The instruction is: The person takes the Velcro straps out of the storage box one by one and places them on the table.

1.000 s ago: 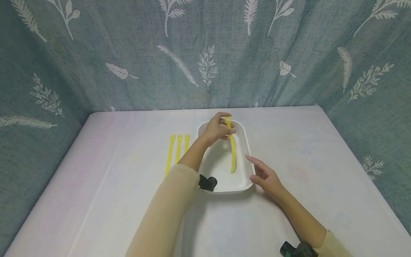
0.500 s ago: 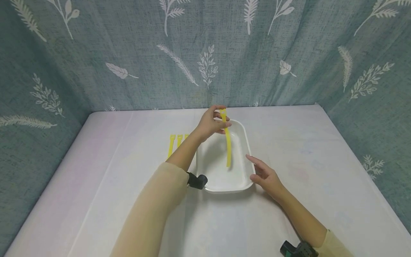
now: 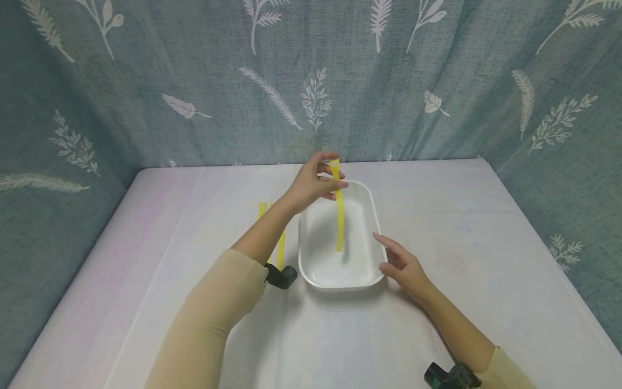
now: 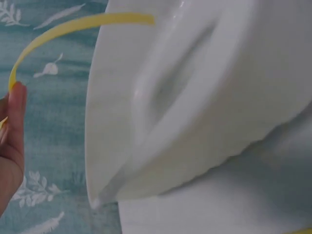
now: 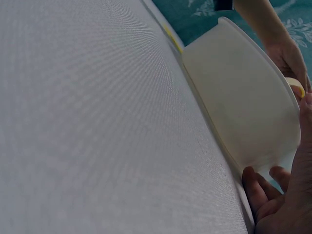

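My left hand (image 3: pixel 313 186) pinches a yellow cable tie (image 3: pixel 339 221) just below its slotted head, between thumb and fingers. The strip's tail hangs down over the inside of a white plastic basin (image 3: pixel 340 288). In the left wrist view the tie (image 4: pixel 73 25) bends in an arc toward the basin wall (image 4: pixel 209 151). My right hand (image 3: pixel 405 270) rests at the basin's right side, fingers relaxed, index fingertip at the rim. The right wrist view shows its fingers (image 5: pixel 252 183) low against the basin's end, the thumb up by the rim.
Several more yellow cable ties (image 3: pixel 281 251) lie side by side on the white table (image 3: pixel 461 227) left of the basin, partly hidden by my left forearm (image 3: pixel 262 229). A teal leaf-patterned curtain (image 3: pixel 311 81) stands behind the table and along both sides.
My left hand has moved left and away from me, carrying the cable tie with it. The right hand and the basin have stayed in place.
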Demonstrator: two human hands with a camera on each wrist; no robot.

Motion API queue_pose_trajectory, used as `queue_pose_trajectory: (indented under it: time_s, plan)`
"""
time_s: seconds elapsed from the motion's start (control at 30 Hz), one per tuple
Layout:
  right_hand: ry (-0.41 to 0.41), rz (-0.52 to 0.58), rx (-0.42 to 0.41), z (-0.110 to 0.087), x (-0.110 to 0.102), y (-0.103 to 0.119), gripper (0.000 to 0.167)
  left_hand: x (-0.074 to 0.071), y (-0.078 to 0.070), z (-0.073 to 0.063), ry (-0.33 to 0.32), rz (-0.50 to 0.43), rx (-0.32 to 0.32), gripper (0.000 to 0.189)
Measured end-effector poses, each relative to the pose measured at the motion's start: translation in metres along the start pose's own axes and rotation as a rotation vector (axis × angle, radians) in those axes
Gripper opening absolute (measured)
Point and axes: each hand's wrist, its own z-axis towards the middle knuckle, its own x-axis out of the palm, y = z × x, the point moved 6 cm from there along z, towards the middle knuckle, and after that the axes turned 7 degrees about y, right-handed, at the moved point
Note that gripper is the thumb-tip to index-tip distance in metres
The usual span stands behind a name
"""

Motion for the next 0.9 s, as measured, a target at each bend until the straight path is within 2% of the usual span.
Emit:
queue_pose_trajectory:
  time_s: [0.27,0.5,0.73,0.9]
  plan:
    - [-0.001,-0.005,0.004,0.0,0.0,0.0,0.053,-0.007,-0.004,-0.014,0.026,0.027,0.014,0.063]
    - [0.006,0.003,0.011,0.0,-0.001,0.0,0.054,-0.008,-0.014,-0.031,0.069,0.068,0.02,0.062]
    - [0.009,0.006,0.021,0.0,-0.001,0.0,0.055,-0.007,-0.028,-0.056,0.101,0.101,0.05,0.061]
    - [0.014,0.006,0.017,0.0,0.0,0.0,0.055,-0.01,-0.032,-0.076,0.109,0.115,0.078,0.06]
